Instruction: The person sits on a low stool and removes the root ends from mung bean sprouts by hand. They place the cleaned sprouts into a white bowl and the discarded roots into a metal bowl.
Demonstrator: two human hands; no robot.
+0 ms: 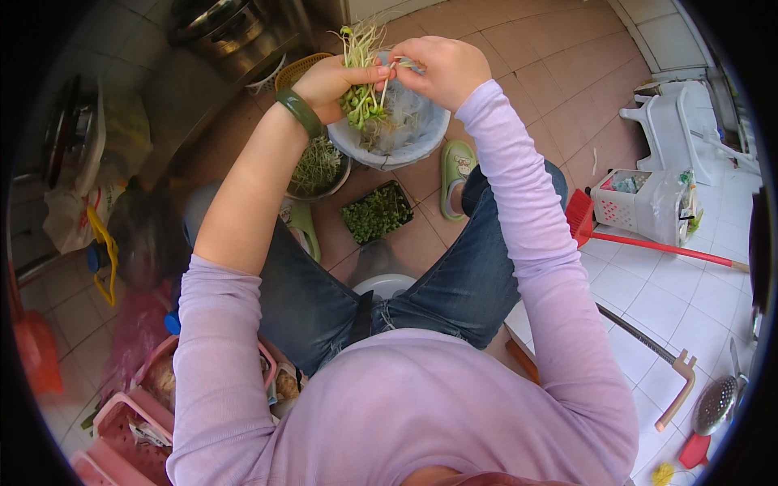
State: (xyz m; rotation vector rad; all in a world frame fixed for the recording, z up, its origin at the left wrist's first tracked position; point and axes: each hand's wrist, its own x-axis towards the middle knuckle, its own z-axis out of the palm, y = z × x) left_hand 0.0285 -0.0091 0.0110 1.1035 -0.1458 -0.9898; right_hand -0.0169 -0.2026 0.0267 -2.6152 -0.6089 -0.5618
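Observation:
My left hand (331, 82), with a green bangle on the wrist, grips a bunch of sprouts (363, 100); green heads hang down and pale roots point up. My right hand (440, 67) pinches the pale ends of a few stems beside my left thumb. Both hands are over a bin (419, 152) lined with a pale plastic bag, where loose roots lie. Below my left wrist, a round bowl (347, 173) on the floor holds more sprouts, partly hidden. A dark square tray of small green seedlings (378, 212) stands on the tiles between my feet.
A yellow woven basket (298, 68) stands behind my left wrist. At right are a white plastic stool (668, 127), a white perforated basket (623, 197) and a red broom (582, 217). Pink plastic baskets (130, 416) sit at lower left. My green slippers (453, 167) flank the tray.

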